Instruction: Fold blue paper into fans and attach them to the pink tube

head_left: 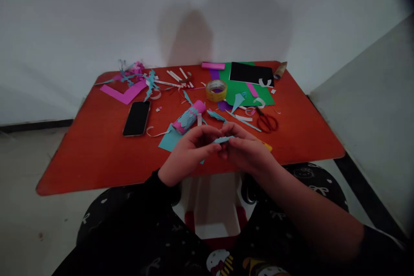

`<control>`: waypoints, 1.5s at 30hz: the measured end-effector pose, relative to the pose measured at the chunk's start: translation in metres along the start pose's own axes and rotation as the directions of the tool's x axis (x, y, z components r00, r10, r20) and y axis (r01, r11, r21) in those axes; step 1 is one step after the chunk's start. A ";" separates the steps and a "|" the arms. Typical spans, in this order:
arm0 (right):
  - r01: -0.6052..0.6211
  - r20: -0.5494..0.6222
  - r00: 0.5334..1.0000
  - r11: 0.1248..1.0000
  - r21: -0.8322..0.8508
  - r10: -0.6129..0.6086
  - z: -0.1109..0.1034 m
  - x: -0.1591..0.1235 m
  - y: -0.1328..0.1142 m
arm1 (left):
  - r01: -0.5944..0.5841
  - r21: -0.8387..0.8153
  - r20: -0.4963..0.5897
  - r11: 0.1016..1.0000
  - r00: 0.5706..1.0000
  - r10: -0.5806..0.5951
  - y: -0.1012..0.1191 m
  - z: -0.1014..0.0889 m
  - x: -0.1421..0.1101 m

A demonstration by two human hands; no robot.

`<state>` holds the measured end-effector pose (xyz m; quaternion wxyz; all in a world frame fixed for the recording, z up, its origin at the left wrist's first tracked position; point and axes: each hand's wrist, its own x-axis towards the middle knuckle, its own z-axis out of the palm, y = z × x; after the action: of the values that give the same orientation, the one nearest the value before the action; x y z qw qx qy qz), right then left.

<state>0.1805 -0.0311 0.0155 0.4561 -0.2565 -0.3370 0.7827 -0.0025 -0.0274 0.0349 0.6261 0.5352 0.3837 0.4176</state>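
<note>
The left hand [196,146] and right hand [247,146] meet above the near part of the desk [97,159], both pinching a small blue paper piece [223,139] — its long axis runs left to right, seen nearly edge-on. Just beyond the left hand, the nearer one, a pink tube [188,117] lies on its side — slanted, far end pointing away and rightward. Farther out are a tape roll [216,95] and, rightward, red-handled scissors [268,123].
</note>
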 end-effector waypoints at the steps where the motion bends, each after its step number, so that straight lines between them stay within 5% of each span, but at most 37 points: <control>1: 0.005 0.017 1.000 1.000 -0.003 -0.005 0.000 -0.001 0.000 | 0.006 0.008 0.029 1.000 1.000 -0.006 0.002 -0.003 0.000; 10: 0.031 0.035 0.999 0.997 0.071 -0.034 0.000 0.001 0.001 | -0.077 0.151 0.208 0.986 0.977 0.045 0.010 -0.015 -0.002; 15: 0.096 -0.048 0.994 0.992 -0.081 -0.100 -0.002 0.005 0.007 | -0.083 0.266 0.031 0.960 0.997 0.078 0.000 -0.010 -0.001; 20: 0.115 0.004 0.993 0.932 -0.343 -0.121 -0.009 0.008 0.007 | -0.009 0.215 -0.153 0.977 0.987 0.043 -0.004 -0.013 0.002; 23: 0.120 0.006 0.991 0.884 -0.452 -0.131 -0.016 0.010 0.000 | 0.028 0.171 -0.181 0.985 0.983 0.004 -0.005 -0.021 0.004; 29: -0.010 -0.069 0.997 0.832 -0.554 -0.033 -0.023 0.018 -0.005 | 0.060 0.339 -0.172 0.939 0.985 -0.001 -0.011 -0.033 0.006; 32: -0.046 -0.094 0.996 0.816 -0.576 -0.011 -0.019 0.021 0.001 | 0.092 0.236 -0.153 0.967 0.987 -0.057 -0.014 -0.035 0.007; 35: -0.023 -0.098 0.995 0.844 -0.535 -0.035 -0.014 0.024 0.008 | 0.140 -0.035 -0.148 0.990 0.978 -0.144 -0.019 -0.030 0.007; 39: 0.014 -0.144 0.985 0.868 -0.496 -0.099 -0.010 0.027 0.018 | 0.158 -0.386 -0.196 0.909 0.949 -0.248 -0.030 -0.013 0.003; 45: 0.073 -0.121 0.976 0.802 -0.593 -0.179 -0.005 0.028 0.026 | 0.140 -0.356 -0.243 0.924 0.941 -0.236 -0.038 -0.001 0.000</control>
<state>0.1574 -0.0141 -0.0096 0.4333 -0.4274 -0.5371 0.5840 0.0010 -0.0301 -0.0027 0.6841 0.3171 0.4424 0.4855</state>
